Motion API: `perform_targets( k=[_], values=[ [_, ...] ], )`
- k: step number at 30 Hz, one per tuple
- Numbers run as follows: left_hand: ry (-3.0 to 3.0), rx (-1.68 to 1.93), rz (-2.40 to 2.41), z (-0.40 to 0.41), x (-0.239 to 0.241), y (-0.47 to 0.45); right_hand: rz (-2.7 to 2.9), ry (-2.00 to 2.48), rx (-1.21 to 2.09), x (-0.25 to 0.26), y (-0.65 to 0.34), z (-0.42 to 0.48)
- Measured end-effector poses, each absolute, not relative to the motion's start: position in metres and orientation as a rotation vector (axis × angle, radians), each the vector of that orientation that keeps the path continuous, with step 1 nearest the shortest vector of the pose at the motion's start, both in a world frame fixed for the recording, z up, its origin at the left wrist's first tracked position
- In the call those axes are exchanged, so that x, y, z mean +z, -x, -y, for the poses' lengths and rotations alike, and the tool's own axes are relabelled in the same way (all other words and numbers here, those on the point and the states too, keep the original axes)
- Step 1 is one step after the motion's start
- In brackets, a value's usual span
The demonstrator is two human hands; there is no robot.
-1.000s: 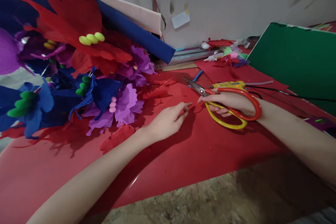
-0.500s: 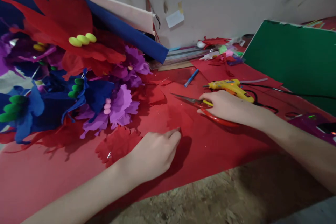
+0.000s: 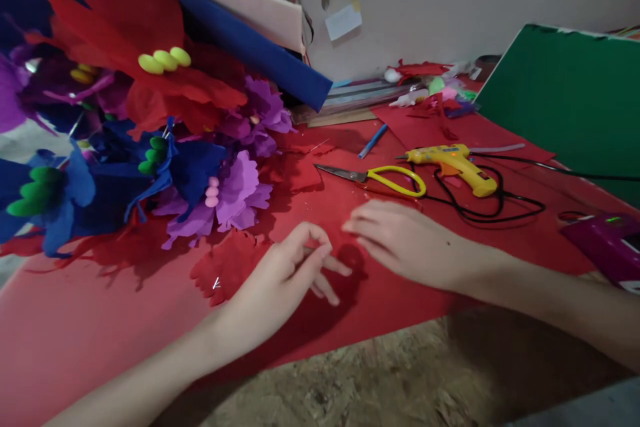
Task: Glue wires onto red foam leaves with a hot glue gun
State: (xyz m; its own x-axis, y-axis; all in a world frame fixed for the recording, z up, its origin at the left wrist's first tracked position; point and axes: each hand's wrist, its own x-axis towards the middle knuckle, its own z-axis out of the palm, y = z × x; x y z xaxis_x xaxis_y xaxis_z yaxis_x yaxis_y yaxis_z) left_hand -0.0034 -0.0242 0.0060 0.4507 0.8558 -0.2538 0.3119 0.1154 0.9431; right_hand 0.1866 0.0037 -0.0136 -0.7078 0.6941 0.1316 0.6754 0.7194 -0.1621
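My left hand [image 3: 287,280] hovers over the front of the red table covering [image 3: 390,310]. Its thumb and forefinger curl close together with nothing visible in them, while the other fingers are stretched apart. Facing it, my right hand [image 3: 405,243] is held low with fingers extended and holds nothing I can see. Just beyond the right hand lies a pair of scissors [image 3: 367,175], blades pointing left, a yellow handle loop showing. A ruffled red fabric flower piece [image 3: 227,263] with a shiny pin-like bit rests beside my left wrist.
Blue, purple and red fabric flowers [image 3: 240,190] are heaped at the left. A yellow glue gun [image 3: 453,163] with a black cord lies right of the scissors. Behind are a blue pen [image 3: 373,141] and craft scraps. A green board [image 3: 565,93] and purple device [image 3: 603,247] stand right.
My right hand has let go of the scissors, which now lie on the table, and has moved nearer my left hand. The left hand's fingers have lifted and spread. The view has shifted slightly.
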Motion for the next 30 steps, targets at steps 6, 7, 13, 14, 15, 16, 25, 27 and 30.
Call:
perform_targets(
  k=[6,7,13,14,15,16,25,27,30],
  values=[
    [-1.201,0.658,-1.014,0.004,-0.006,0.004,2.823,0.697,0.204,-0.036,-0.192,0.016],
    [-1.193,0.664,-1.019,0.002,-0.007,0.004,2.825,0.661,0.219,-0.036,-0.192,0.014],
    [-1.341,0.561,-1.128,-0.001,-0.003,0.009,2.808,0.618,0.216,-0.033,-0.193,0.005],
    [-1.377,0.499,-1.159,-0.001,-0.003,0.010,2.810,0.636,0.212,-0.033,-0.193,0.006],
    [-1.409,0.446,-1.185,-0.001,-0.002,0.011,2.812,0.654,0.205,-0.035,-0.193,0.007],
    [-1.424,0.410,-1.201,-0.002,-0.001,0.011,2.811,0.667,0.196,-0.036,-0.193,0.008],
    [-1.093,0.586,-1.074,-0.015,-0.008,-0.012,2.497,0.779,-0.052,-0.030,-0.192,0.011],
    [-1.037,0.550,-1.056,-0.018,-0.010,-0.016,2.456,0.697,-0.179,-0.029,-0.191,0.011],
    [-0.979,0.544,-1.043,-0.020,-0.011,-0.021,2.467,0.503,-0.237,-0.032,-0.189,0.010]
  ],
)
